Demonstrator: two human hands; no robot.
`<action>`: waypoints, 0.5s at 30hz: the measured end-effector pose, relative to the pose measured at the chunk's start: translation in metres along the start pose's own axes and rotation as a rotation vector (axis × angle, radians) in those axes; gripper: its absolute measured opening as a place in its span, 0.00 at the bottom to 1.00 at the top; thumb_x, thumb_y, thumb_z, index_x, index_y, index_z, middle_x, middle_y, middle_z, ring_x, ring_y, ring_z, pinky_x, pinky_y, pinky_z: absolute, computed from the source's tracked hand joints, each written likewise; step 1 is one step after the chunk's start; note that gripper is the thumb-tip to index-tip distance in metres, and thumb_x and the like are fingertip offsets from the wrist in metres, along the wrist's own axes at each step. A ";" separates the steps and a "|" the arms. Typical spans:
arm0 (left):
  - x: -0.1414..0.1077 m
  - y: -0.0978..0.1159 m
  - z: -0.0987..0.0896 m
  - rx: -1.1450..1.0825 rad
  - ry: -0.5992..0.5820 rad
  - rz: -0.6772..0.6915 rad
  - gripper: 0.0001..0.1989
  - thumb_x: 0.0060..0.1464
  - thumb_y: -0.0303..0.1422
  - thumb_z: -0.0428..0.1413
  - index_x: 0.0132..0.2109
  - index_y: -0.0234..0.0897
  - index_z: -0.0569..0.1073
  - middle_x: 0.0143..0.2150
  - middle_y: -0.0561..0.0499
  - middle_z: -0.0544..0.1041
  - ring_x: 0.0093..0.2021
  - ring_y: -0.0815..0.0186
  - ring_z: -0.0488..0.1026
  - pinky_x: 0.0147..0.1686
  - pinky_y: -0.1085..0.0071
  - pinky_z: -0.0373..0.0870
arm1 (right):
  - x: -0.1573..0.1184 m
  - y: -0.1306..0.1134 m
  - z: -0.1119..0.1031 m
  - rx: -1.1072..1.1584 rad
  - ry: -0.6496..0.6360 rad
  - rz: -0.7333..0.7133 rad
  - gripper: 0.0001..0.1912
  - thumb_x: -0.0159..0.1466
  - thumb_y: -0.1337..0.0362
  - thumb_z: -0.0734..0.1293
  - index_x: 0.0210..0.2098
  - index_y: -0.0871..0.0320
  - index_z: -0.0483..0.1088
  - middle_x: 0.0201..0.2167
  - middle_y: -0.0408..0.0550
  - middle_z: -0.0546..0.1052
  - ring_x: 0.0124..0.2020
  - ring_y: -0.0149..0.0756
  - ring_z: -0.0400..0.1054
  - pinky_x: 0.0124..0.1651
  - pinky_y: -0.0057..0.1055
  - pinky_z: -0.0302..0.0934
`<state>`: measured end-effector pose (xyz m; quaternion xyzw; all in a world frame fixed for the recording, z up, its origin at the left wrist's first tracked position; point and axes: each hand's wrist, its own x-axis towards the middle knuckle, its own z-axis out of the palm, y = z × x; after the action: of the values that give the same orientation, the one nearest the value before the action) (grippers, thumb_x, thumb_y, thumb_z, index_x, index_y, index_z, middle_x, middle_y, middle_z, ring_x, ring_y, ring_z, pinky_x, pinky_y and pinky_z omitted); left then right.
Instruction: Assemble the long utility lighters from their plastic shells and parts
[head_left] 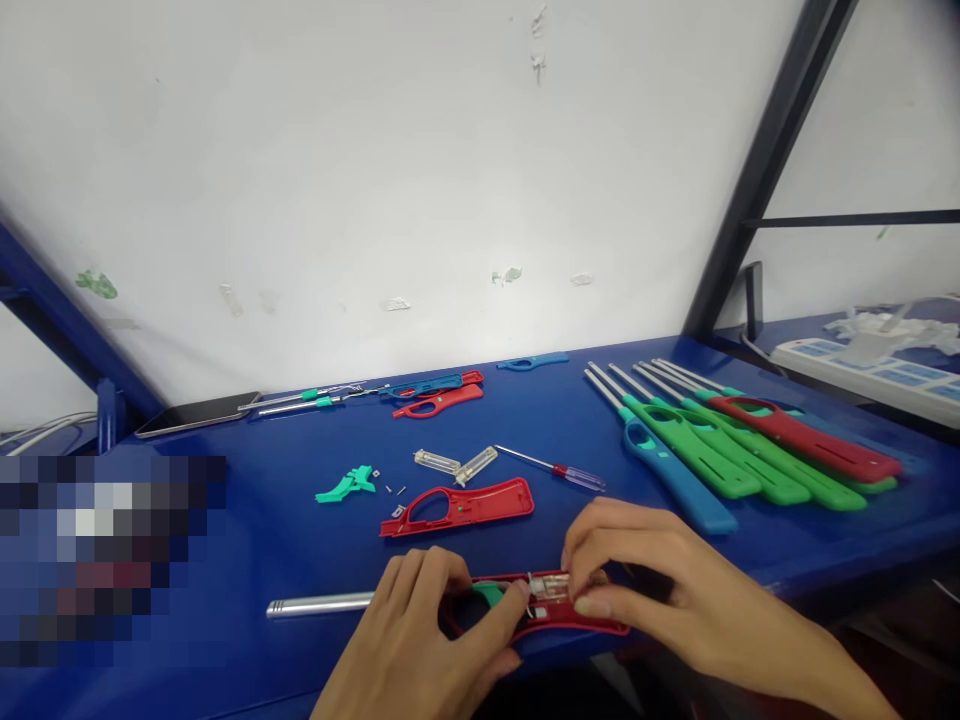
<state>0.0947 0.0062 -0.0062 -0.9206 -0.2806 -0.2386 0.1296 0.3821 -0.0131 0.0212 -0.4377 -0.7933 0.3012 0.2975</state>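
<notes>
Near the table's front edge lies an opened red gas lighter [559, 613], its metal tube [322, 604] pointing left and a green trigger [489, 592] inside. My left hand [420, 640] is closed around the trigger end, thumb pressing at the inner parts. Between the thumb and fingers of my right hand [667, 570] is a clear fuel tank [553, 586], seated at least partly in the red handle; its right end is hidden by my fingers. Just behind lie the other red casing half [495, 503], a loose green trigger piece [349, 483] and small screws [401, 490].
Two clear tanks [476, 465] and a screwdriver [577, 476] lie mid-table. Several whole lighters [720, 450] are fanned out at right. Further back are blue and red casings [442, 402], metal tubes [292, 406] and a phone-like flat device [199, 413]. A blurred patch covers the left.
</notes>
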 end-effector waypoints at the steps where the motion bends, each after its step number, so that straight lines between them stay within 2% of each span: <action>1: 0.002 0.001 -0.001 0.006 0.013 0.000 0.14 0.71 0.33 0.58 0.60 0.48 0.77 0.40 0.47 0.72 0.33 0.61 0.72 0.31 0.69 0.77 | 0.000 0.000 0.000 0.003 -0.009 -0.008 0.12 0.75 0.54 0.69 0.39 0.52 0.80 0.45 0.45 0.80 0.46 0.36 0.76 0.53 0.29 0.66; 8: 0.008 0.004 -0.002 0.049 0.053 0.010 0.14 0.72 0.30 0.54 0.59 0.47 0.77 0.38 0.47 0.72 0.32 0.60 0.72 0.28 0.68 0.78 | 0.004 -0.003 0.002 -0.016 -0.025 -0.004 0.15 0.77 0.53 0.66 0.39 0.52 0.80 0.46 0.46 0.80 0.48 0.36 0.76 0.55 0.30 0.66; 15: 0.007 0.003 -0.005 0.040 0.031 -0.029 0.15 0.69 0.28 0.56 0.58 0.46 0.78 0.40 0.46 0.74 0.33 0.60 0.74 0.30 0.66 0.80 | 0.006 -0.005 -0.004 -0.057 -0.002 -0.033 0.15 0.76 0.51 0.67 0.41 0.51 0.82 0.52 0.48 0.81 0.52 0.41 0.77 0.59 0.35 0.68</action>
<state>0.0995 0.0048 0.0017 -0.9099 -0.2967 -0.2490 0.1486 0.3799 -0.0090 0.0291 -0.4326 -0.8089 0.2740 0.2890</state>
